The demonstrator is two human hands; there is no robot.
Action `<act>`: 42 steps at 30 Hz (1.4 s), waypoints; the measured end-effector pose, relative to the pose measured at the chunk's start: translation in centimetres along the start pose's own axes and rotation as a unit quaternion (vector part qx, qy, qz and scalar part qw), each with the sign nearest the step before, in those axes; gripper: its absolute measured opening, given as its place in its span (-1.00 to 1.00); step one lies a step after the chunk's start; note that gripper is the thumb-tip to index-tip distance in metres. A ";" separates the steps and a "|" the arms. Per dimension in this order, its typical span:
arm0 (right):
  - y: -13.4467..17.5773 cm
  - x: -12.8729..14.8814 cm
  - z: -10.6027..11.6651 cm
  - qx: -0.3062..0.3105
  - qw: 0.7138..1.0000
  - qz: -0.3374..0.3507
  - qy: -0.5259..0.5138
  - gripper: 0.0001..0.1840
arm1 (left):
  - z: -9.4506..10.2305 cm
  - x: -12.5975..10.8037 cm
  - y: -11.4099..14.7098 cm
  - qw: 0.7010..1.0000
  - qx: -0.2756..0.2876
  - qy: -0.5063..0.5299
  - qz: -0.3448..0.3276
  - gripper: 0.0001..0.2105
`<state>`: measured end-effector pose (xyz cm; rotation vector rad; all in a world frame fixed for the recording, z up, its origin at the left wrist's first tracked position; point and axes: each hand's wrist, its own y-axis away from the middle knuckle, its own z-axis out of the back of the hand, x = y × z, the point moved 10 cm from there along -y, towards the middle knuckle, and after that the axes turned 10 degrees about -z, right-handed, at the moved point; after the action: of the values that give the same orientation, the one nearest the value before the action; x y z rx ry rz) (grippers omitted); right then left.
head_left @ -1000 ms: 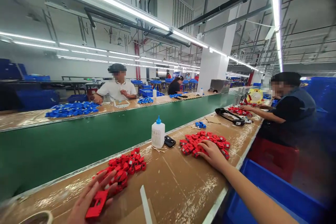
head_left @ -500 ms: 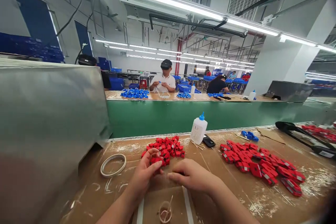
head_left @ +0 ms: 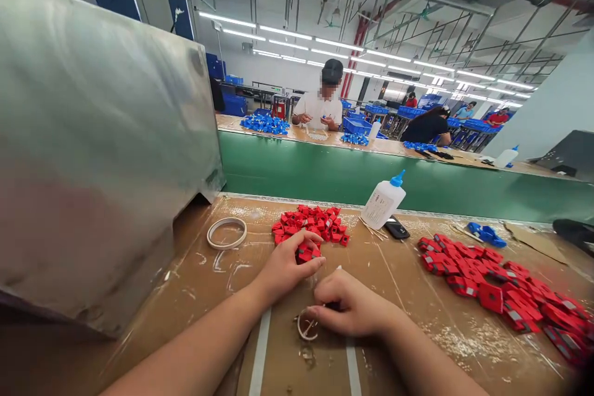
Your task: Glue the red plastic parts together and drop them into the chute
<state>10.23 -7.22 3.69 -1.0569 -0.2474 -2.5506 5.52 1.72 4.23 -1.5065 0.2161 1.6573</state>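
Big metal housing [head_left: 102,148] fills the left side, sitting on the brown worktop [head_left: 417,334]; green conveyor belt [head_left: 417,182] runs behind it. Across the belt another person [head_left: 320,108] works w/ blue parts.

On the worktop, right: wide spread of red parts [head_left: 501,291]. Centre, near the belt: smaller red pile [head_left: 309,226]. Behind them a white glue bottle w/ blue cap [head_left: 384,201], tilted, a dark phone-like item [head_left: 396,229] just beside its base. Left of the small pile: tape ring [head_left: 226,232], lying flat.

Left hand [head_left: 288,266] is at the near edge of the small pile, fingers curled round a red piece [head_left: 306,253] — gripping it, by the look. Right hand [head_left: 352,306] lies just beside, fingers bent narrow, tips touching a small round cap or dish [head_left: 306,325] on the worktop; can't tell if it pinches anything.

Step in hand, as I judge it: one red piece picked out, other hand at the small dish, prob. glue or a small fitting. Next move would need the piece brought close over the dish, held steady, open face turned toward the right fingertips.
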 end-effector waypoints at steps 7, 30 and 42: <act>0.5 -0.3 1.2 -0.015 0.997 -0.001 -0.080 -0.45 | -1.1 0.7 0.3 0.999 0.042 0.004 0.017 -0.67; 0.6 -2.1 6.3 -0.296 0.953 -0.054 -0.043 -0.46 | -2.4 1.5 0.6 0.990 0.108 -0.092 0.011 -0.68; 0.7 -2.4 6.8 -0.333 0.939 -0.066 -0.049 -0.49 | -2.4 1.2 0.6 0.988 0.112 -0.103 0.019 -0.72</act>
<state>16.46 -5.19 6.80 -1.4351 0.5859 -2.7698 6.97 0.39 2.28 -1.1626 0.3107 1.7424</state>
